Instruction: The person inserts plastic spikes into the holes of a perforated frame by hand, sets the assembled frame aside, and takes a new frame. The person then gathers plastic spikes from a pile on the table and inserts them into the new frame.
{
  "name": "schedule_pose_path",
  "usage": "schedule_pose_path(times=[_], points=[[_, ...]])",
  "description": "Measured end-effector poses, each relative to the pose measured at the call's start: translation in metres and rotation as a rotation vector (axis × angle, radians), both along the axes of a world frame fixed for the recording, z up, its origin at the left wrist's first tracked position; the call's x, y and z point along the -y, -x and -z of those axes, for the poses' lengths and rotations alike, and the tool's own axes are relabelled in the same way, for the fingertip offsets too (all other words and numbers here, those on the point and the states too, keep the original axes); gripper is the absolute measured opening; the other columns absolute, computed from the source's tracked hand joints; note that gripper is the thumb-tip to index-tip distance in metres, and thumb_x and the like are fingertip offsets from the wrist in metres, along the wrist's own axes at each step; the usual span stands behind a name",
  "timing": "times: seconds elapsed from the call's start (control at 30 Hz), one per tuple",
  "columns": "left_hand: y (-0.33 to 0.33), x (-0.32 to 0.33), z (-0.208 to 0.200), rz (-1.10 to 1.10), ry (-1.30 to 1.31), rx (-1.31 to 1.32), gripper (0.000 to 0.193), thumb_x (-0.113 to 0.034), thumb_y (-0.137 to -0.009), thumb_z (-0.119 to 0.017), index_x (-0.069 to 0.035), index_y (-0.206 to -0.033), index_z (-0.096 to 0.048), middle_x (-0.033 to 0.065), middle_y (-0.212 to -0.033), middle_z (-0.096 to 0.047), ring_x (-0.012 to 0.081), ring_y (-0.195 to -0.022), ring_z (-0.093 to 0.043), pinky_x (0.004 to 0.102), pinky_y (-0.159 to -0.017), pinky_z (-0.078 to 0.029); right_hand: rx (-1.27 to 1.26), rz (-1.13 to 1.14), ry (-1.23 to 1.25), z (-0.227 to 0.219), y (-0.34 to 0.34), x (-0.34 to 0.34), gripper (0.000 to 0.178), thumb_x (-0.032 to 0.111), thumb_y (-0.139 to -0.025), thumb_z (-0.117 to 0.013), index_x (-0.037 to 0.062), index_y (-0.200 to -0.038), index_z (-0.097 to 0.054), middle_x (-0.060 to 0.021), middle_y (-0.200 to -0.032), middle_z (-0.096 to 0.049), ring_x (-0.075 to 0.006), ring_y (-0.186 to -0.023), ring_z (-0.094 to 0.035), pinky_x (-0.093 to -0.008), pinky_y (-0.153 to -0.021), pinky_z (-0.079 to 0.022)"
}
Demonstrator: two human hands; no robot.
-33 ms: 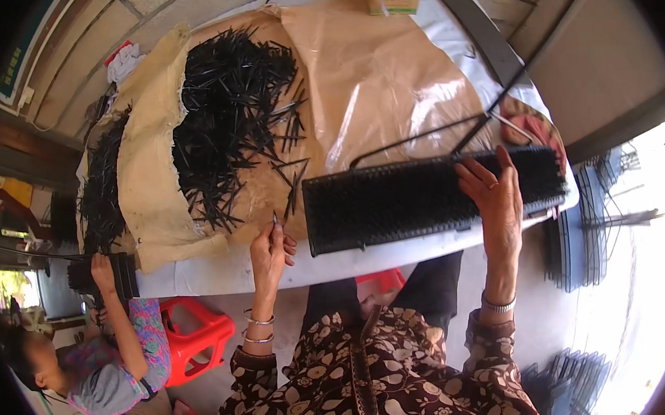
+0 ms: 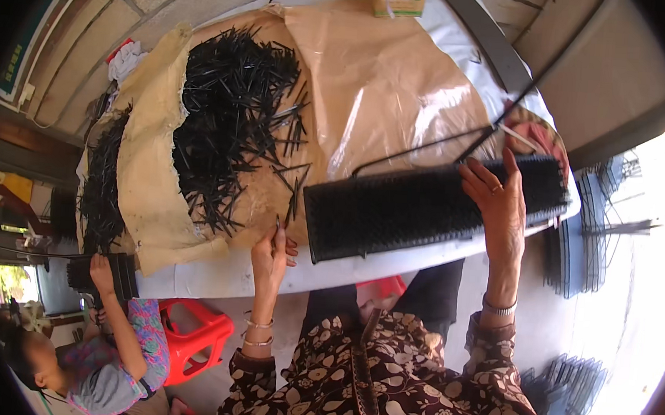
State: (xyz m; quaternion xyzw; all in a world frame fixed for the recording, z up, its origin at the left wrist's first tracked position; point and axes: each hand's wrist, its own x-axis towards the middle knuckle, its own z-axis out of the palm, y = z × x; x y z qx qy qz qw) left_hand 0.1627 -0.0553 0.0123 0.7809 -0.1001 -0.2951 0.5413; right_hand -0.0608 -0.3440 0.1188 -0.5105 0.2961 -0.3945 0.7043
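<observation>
left hand (image 2: 269,258) grip is pinched on a small dark piece (image 2: 277,221), right hand (image 2: 500,208) loosely spread on the black bristly panel (image 2: 393,216) by the tabletop's (image 2: 343,274) near edge. i'd keep that palm flat for steadiness.

- A fisheye view from the person's head looks steeply down over the worktop (image 2: 335,274).
- It is near: left hand (image 2: 270,255) and right hand (image 2: 500,200) show whole, the patterned shirt (image 2: 405,382) below.
- The far wall (image 2: 181,0) tops it; straight edges bend toward the dark rim.
</observation>
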Motion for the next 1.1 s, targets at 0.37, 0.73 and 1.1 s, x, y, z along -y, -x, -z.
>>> schedule_pose_path(times=[0.37, 0.73, 1.1], points=[[0.016, 0.025, -0.026, 0.090, -0.270, -0.146, 0.053, -0.042, -0.098, -0.051, 0.005, -0.122, -0.056, 0.0142, -0.111, -0.062, 0.0211, -0.103, -0.062, 0.0349, -0.076, -0.054, 0.532, -0.006, -0.825, -0.021, -0.062, 0.050, 0.042, 0.046, -0.097, -0.049, 0.0088, -0.113, -0.060, -0.0005, -0.072, -0.049, -0.0175, -0.074, -0.050, -0.0452, -0.095, -0.040], [0.029, 0.030, -0.056, -0.023, 0.066, -0.628, 0.073, -0.055, -0.095, -0.048, -0.002, -0.144, -0.035, 0.0076, -0.143, -0.041, 0.0192, -0.130, -0.040, 0.0404, -0.109, -0.030, 0.452, 0.160, -1.089, -0.069, -0.001, 0.013, 0.018, 0.030, -0.092, -0.062, 0.0121, -0.094, -0.063, -0.0004, -0.063, -0.036, -0.0168, -0.063, -0.039, -0.0456, -0.090, -0.039], [0.061, 0.006, -0.187, -0.081, -0.033, -0.553, 0.046, -0.050, -0.096, -0.051, -0.004, -0.097, -0.054, -0.0027, -0.079, -0.041, 0.0085, -0.071, -0.043, 0.0263, -0.083, -0.045, 0.544, 0.082, -1.151, -0.133, 0.056, -0.007, 0.018, 0.025, -0.096, -0.051, 0.0098, -0.091, -0.059, 0.0048, -0.059, -0.031, -0.0140, -0.060, -0.038, -0.0441, -0.091, -0.041]])
